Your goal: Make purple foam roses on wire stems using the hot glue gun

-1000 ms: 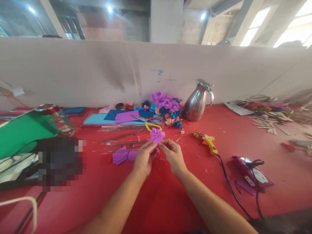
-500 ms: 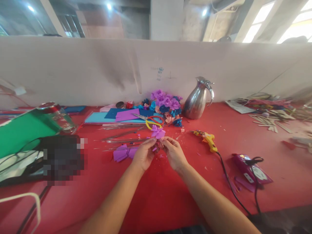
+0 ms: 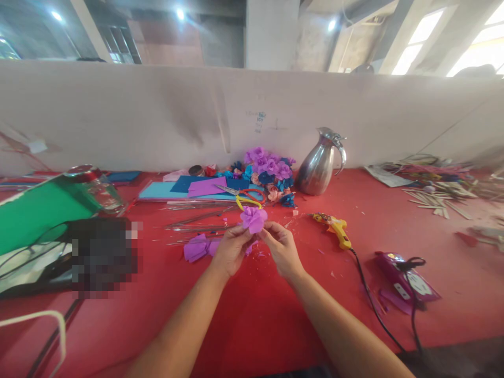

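Note:
A purple paper flower (image 3: 253,219) is held up over the middle of the red table, its open petals facing me. My left hand (image 3: 233,248) pinches it from below on the left. On the right, the thumb and fingers of my right hand (image 3: 281,247) are closed at its lower edge. The stem or base is hidden behind my fingers. Cut purple paper petals (image 3: 197,248) lie beside my left hand. Just beyond the flower are scissors (image 3: 244,198) with yellow and red handles, resting on coloured paper sheets (image 3: 161,191).
Finished paper flowers (image 3: 271,167) are heaped by the wall, next to a steel jug (image 3: 318,165). A yellow glue gun (image 3: 334,229) lies right, its cord running to a magenta power strip (image 3: 409,278). Thin wires (image 3: 197,227), a glass jar (image 3: 98,189) and a black bag (image 3: 104,252) are left.
The paper flower has tipped toward me, so its petals show more fully. My hands have shifted slightly around its base and still hold it.

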Demonstrator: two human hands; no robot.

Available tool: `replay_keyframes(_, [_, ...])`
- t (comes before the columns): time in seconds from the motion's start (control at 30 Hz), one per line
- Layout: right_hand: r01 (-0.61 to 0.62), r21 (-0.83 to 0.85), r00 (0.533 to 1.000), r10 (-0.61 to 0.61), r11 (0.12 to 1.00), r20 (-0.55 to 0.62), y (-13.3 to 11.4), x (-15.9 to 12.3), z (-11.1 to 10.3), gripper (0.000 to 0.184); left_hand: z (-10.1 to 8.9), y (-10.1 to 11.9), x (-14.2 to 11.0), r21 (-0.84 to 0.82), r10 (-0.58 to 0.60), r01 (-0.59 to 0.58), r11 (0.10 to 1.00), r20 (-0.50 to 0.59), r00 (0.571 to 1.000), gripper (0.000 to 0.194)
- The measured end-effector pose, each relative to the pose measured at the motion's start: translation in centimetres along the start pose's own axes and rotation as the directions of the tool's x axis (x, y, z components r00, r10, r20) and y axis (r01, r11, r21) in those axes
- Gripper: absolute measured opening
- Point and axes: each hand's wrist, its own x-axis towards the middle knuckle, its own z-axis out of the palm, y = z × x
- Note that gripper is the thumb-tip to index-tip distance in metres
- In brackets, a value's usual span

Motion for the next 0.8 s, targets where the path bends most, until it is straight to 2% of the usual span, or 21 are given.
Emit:
replay_keyframes(0.13, [0.001,0.038,0.997,-0.004,0.999,0.073,-0.2,0.0,0.0,0.015,-0.4,0.2,-0.1,0.133,0.081,-0.084,0.988,0.031,0.996,0.020])
replay_keyframes(0.23, [-0.010,0.055,0.996,0.005,0.998,0.085,-0.2,-0.1,0.0,0.017,-0.9,0.4,-0.2,0.235,0.152,-0.167,0.957,0.082,0.985,0.015])
replay_keyframes(0.43, [-0.002,0.056,0.992,-0.005,0.998,0.124,0.5,0.0,-0.3,0.016,-1.3,0.4,-0.3,0.293,0.315,-0.332,0.897,0.106,0.943,0.004])
replay_keyframes(0.7, [-0.035,0.072,0.996,0.030,0.997,0.081,0.3,0.2,-0.1,0.021,-0.2,1.1,-0.8,0.379,0.315,-0.341,0.860,0.130,0.940,0.005])
replay_keyframes(0.8, [-0.050,0.058,0.997,0.047,0.997,0.057,0.3,0.3,-0.1,0.020,-0.4,1.1,-0.5,0.424,0.319,-0.332,0.843,0.105,0.942,0.013])
